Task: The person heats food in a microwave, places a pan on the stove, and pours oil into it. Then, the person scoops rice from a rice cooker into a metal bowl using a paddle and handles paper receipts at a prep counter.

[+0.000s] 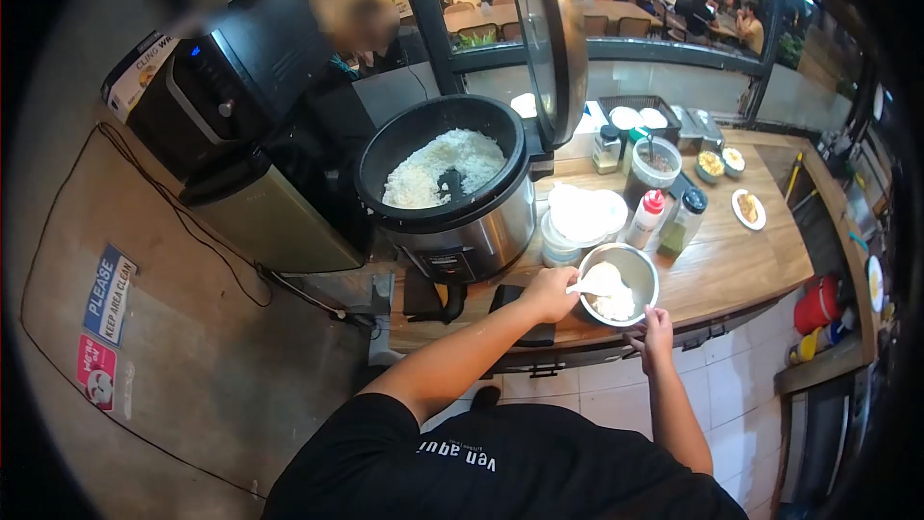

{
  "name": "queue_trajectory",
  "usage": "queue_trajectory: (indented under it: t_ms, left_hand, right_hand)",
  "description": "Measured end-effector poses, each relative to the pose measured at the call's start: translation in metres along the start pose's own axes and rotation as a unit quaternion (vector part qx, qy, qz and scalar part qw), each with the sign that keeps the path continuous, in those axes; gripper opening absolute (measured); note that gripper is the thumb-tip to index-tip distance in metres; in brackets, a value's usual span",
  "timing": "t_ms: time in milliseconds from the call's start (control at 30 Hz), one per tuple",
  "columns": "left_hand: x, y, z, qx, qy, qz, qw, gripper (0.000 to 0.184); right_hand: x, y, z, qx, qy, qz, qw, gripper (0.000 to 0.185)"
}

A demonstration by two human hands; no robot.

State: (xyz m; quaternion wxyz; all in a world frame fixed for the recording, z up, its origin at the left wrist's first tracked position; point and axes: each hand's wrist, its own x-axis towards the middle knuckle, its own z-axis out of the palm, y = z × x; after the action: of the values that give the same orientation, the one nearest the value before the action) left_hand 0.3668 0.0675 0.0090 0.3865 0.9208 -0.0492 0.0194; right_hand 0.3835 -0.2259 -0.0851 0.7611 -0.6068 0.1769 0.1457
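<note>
My left hand (551, 295) is closed around the handle of a white rice paddle (599, 281). The paddle's blade reaches into a round metal bowl (650, 268), over some white rice (616, 306) at the bottom. On the bowl's near right rim, my right hand (657, 331) grips the metal with its fingers. Left of the bowl stands a large rice cooker (481, 231), its lid raised and cooked rice (452, 159) inside. Just behind the bowl are a white-lidded tub (561, 248), a red-capped squeeze bottle (647, 219) and a black-lidded jar with green contents (681, 223).
Farther back on the wooden counter (741, 260) are a container of dark contents (654, 169), two small bowls (710, 168) of food and a white plate (760, 223). The cooker's upright lid (558, 48) rises near the window. A dark appliance (207, 96) stands left.
</note>
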Motion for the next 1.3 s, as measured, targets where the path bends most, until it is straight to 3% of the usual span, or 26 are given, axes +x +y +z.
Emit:
queue_trajectory:
  t_ms: [67,100,133,200,233,300,367,467,533,567,667,733,767,800,867,933,1000,1200,1267,1300]
  left_hand:
    - [0.003,-0.004,0.004,0.008,0.003,0.039,0.999,0.05]
    - [-0.007,-0.002,-0.005,0.039,0.058,0.079,0.994,0.051]
    - [-0.019,0.0,-0.015,0.069,0.114,0.117,0.984,0.051]
    - [-0.054,-0.006,-0.042,0.041,0.134,0.131,0.982,0.048]
    - [-0.075,-0.014,-0.057,0.0,0.124,0.133,0.983,0.046]
    - [-0.125,-0.024,-0.093,-0.066,0.052,0.083,0.993,0.038]
    - [-0.178,-0.064,-0.103,-0.085,0.061,0.077,0.991,0.03]
    - [-0.278,-0.159,-0.081,-0.183,-0.007,-0.179,0.967,0.035]
    - [-0.351,-0.255,-0.038,-0.199,-0.056,-0.21,0.956,0.04]
    - [-0.383,-0.285,-0.027,-0.212,-0.104,-0.255,0.938,0.04]
    - [-0.437,-0.329,-0.029,-0.285,-0.267,-0.411,0.824,0.04]
    - [-0.451,-0.342,-0.045,-0.328,-0.349,-0.465,0.744,0.041]
    - [-0.456,-0.348,-0.051,-0.345,-0.385,-0.484,0.706,0.041]
    - [-0.46,-0.353,-0.059,-0.357,-0.408,-0.493,0.68,0.041]
    - [-0.459,-0.363,-0.076,-0.368,-0.446,-0.503,0.642,0.041]
    - [-0.451,-0.375,-0.09,-0.368,-0.476,-0.503,0.62,0.042]
    - [-0.436,-0.389,-0.101,-0.355,-0.507,-0.504,0.603,0.042]
    - [-0.375,-0.443,-0.081,-0.256,-0.655,-0.433,0.564,0.043]
    - [-0.372,-0.474,-0.058,-0.31,-0.593,-0.475,0.571,0.044]
    - [-0.363,-0.47,-0.055,-0.348,-0.565,-0.455,0.593,0.048]
  right_hand:
    - [0.002,-0.001,0.0,-0.122,0.123,-0.122,0.977,0.031]
    - [-0.008,-0.013,0.001,-0.312,0.178,-0.268,0.894,0.043]
    - [-0.023,-0.037,0.014,-0.318,0.185,-0.274,0.889,0.043]
    - [-0.064,-0.108,0.064,-0.183,0.064,-0.429,0.882,0.051]
    - [-0.089,-0.149,0.089,-0.197,0.013,-0.478,0.856,0.056]
    - [-0.113,-0.211,0.137,-0.21,-0.036,-0.558,0.802,0.063]
    - [-0.123,-0.262,0.182,-0.214,-0.044,-0.619,0.754,0.069]
    - [-0.132,-0.326,0.257,-0.182,-0.039,-0.68,0.709,0.072]
    - [-0.119,-0.343,0.289,-0.152,-0.055,-0.663,0.73,0.066]
    - [-0.12,-0.346,0.3,-0.164,-0.008,-0.693,0.701,0.055]
    - [-0.122,-0.334,0.33,-0.155,0.014,-0.725,0.671,0.05]
    - [-0.138,-0.318,0.362,-0.221,0.068,-0.785,0.575,0.052]
    - [-0.143,-0.307,0.375,-0.237,0.052,-0.781,0.576,0.053]
    - [-0.142,-0.299,0.388,-0.266,0.035,-0.806,0.528,0.054]
    - [-0.147,-0.269,0.413,-0.281,-0.035,-0.778,0.561,0.056]
    - [-0.143,-0.243,0.425,-0.343,-0.077,-0.766,0.539,0.057]
    - [-0.145,-0.219,0.433,-0.406,-0.08,-0.776,0.476,0.057]
    - [-0.168,-0.115,0.376,-0.487,-0.151,-0.702,0.498,0.055]
    - [-0.194,-0.07,0.319,-0.511,-0.205,-0.643,0.532,0.051]
    - [-0.213,-0.048,0.29,-0.524,-0.208,-0.59,0.578,0.047]
